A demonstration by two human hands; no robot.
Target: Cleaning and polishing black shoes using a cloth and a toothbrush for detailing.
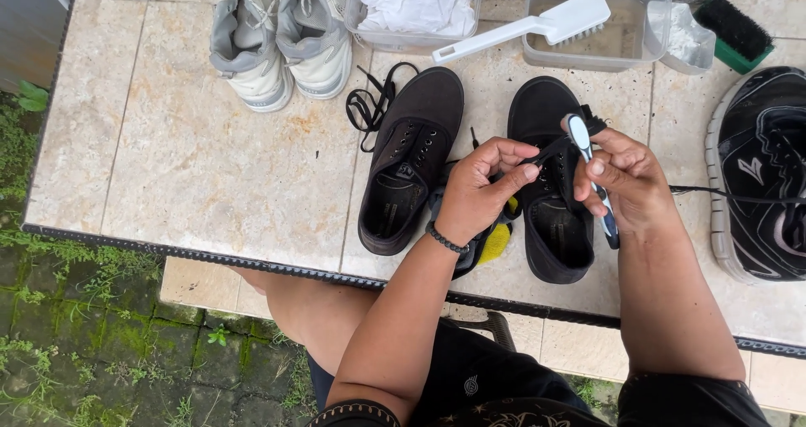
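Two black canvas shoes lie on the tiled table, the left shoe (pixel 409 158) without its lace and the right shoe (pixel 550 200) under my hands. My left hand (pixel 481 190) pinches a black shoelace (pixel 550 148) just above the right shoe. My right hand (pixel 625 179) grips a small blue and white toothbrush (pixel 588 162) and also touches the lace at the shoe's upper part. A loose black lace (pixel 374 99) lies by the left shoe's toe. A yellow and dark cloth (pixel 495 241) shows under my left wrist.
Grey-white sneakers (pixel 281 36) stand at the back left. A clear tub with white cloth (pixel 416 7), a tub of murky water (pixel 625 28) with a white brush (pixel 537 26) across it, and a green-black brush (pixel 732 31) sit behind. A black sports shoe (pixel 764 171) lies right.
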